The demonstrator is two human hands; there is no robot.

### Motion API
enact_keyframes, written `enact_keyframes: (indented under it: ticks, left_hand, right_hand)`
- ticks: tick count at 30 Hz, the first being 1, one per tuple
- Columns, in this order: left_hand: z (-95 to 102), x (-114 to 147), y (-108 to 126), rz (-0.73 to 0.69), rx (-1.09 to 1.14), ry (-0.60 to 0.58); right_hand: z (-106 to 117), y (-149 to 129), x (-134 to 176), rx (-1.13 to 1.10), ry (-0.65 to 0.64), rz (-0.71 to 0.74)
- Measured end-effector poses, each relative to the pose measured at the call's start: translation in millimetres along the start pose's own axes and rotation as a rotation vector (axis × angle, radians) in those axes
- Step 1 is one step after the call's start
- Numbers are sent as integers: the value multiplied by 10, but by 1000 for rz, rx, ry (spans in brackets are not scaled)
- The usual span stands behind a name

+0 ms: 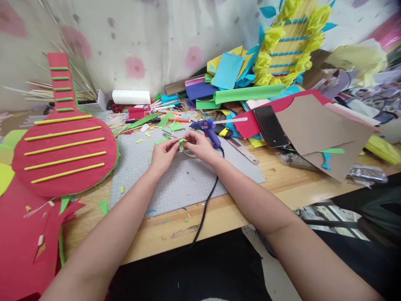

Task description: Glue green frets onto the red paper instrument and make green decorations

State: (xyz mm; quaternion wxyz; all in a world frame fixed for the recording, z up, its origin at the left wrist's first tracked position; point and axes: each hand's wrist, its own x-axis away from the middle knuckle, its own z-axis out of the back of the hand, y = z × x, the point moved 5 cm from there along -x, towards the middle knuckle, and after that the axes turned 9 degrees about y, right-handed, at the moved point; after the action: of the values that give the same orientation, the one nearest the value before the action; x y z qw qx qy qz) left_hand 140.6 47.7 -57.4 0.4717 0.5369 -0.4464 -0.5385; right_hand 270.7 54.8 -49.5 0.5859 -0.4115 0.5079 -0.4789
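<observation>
Over the far part of a grey cutting mat (175, 188), my two hands meet at a small piece of green paper (182, 143). My left hand (164, 154) pinches it from the left, thumb against fingers. From the other side my right hand (199, 146) grips the same piece. Just beyond my right hand lies a blue glue gun (208, 128) with a white glue stick in its back; its black cord (210, 198) runs toward the table's front edge. A round, ring-like item under my right hand is mostly hidden.
A red guitar-shaped cutout (65, 154) with yellow and green strips stands on the left. Coloured paper (228, 71), a white roll (130, 97), a phone (271, 127), a metal ruler (242, 151) and cardboard (316, 125) crowd the back and right. Behind them stands a yellow-flowered guitar shape (288, 46).
</observation>
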Motion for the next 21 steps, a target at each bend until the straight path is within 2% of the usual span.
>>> enact_keyframes:
  ticks: [6,9,13,17,21]
  left_hand:
    - [24,-15,-89,37,-15,45]
    - [20,-15,-106,70,36,51]
    - [-3,0,-53,90,101,26]
    - [-5,1,-39,112,138,24]
    - [33,-20,-47,52,43,35]
  right_hand:
    - [38,11,1,119,63,21]
    - [41,-2,0,102,70,58]
    - [49,-41,-7,5,35,106]
    - [101,-121,0,47,4,165]
    - [108,-146,13,56,-94,131]
